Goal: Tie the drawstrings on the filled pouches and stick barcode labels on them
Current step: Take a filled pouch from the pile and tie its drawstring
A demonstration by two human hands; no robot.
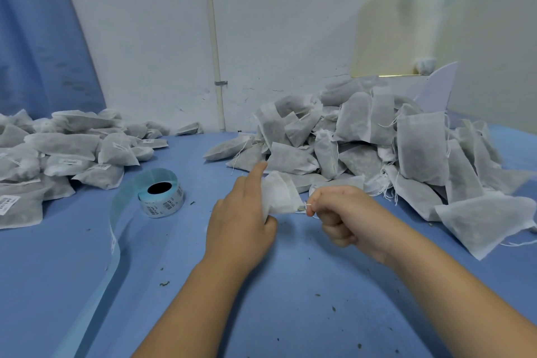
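Both forearms reach in over the blue table (pixel 290 299). The left hand (pixel 241 221) grips a white filled pouch (pixel 280 195) between thumb and curled fingers, its forefinger sticking straight out. The pouch sits just above the table, its gathered mouth toward the right hand (pixel 340 212), which is fisted, pinching the drawstring (pixel 308 206) right at that mouth. The label roll (pixel 161 197) lies left, near the labelled pouches (pixel 58 154); the untied heap (pixel 377 139) is behind on the right.
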